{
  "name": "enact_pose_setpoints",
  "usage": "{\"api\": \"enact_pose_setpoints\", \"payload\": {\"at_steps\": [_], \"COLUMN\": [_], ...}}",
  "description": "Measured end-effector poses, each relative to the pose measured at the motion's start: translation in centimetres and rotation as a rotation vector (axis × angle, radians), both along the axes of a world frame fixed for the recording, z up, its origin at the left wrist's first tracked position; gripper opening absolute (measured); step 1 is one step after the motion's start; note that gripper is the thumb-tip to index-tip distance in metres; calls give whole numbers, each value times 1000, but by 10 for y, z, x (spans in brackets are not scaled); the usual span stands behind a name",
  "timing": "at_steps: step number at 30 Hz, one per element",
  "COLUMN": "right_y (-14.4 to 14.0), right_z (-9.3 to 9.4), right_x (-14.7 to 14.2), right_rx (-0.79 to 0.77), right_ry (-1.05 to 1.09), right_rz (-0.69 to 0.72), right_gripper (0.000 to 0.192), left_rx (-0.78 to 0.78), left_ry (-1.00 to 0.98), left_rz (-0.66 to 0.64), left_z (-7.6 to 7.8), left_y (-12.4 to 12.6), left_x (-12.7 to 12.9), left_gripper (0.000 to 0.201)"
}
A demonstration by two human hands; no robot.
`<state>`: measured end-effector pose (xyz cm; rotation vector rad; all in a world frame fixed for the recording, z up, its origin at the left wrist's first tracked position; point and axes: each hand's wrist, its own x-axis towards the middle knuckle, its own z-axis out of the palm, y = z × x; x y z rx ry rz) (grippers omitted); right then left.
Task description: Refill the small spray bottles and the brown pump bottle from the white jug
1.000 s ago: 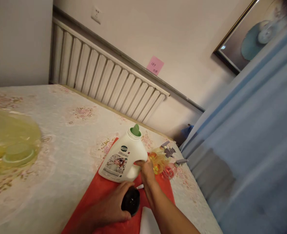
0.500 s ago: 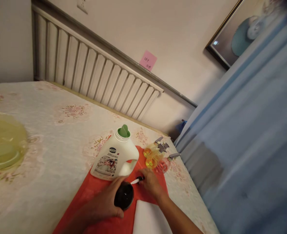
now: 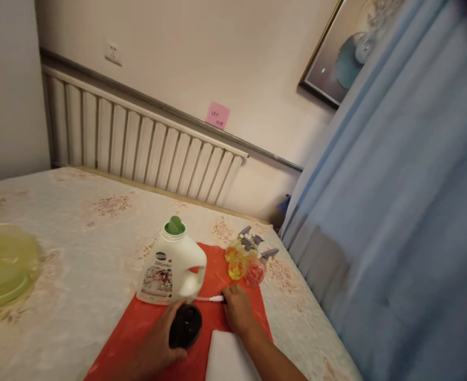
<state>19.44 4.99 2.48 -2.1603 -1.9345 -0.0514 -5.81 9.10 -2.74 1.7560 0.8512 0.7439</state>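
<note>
My left hand (image 3: 159, 336) is wrapped round a glossy, rounded black object (image 3: 185, 325) whose kind I cannot make out. My right hand (image 3: 236, 307) has its fingers closed at the dark end of a thin white stick-like piece (image 3: 213, 299), which points left toward the black object. Whether the two touch is unclear. Just beyond my left hand, a white jug (image 3: 170, 270) with a handle and an open green spout stands upright on a red cloth (image 3: 211, 259). Under my right forearm lies a flat white sheet or cloth (image 3: 227, 357).
Beyond my right hand stand several small bottles with grey tops, including a yellow one (image 3: 237, 267) and a pink-red one (image 3: 256, 272). A translucent yellow basin (image 3: 7, 259) sits far left on the flowered tablecloth (image 3: 82, 238). A radiator (image 3: 138, 143) lines the wall; a blue curtain (image 3: 379, 185) hangs right.
My right hand has moved away from the black object, and more of the white piece shows between the hands. The view has turned and tilted up slightly. My left hand still holds the black object.
</note>
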Motion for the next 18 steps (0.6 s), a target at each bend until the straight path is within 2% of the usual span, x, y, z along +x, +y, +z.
{"api": "enact_pose_setpoints", "payload": {"at_steps": [5,10,18], "right_y": [-28,-57,-106], "right_z": [17,23,24], "right_x": [16,24,7], "right_rx": [113,255,351], "right_ry": [157,431,813], "right_rz": [-44,-119,-214], "right_gripper": [24,23,18], "left_rx": [75,99,84], "left_ry": [30,28,54], "left_rz": [130,235,317], "left_z": [7,11,15], "left_y": [-6,-14,-34], "left_x": [6,10,13], "left_gripper": [84,81,86]}}
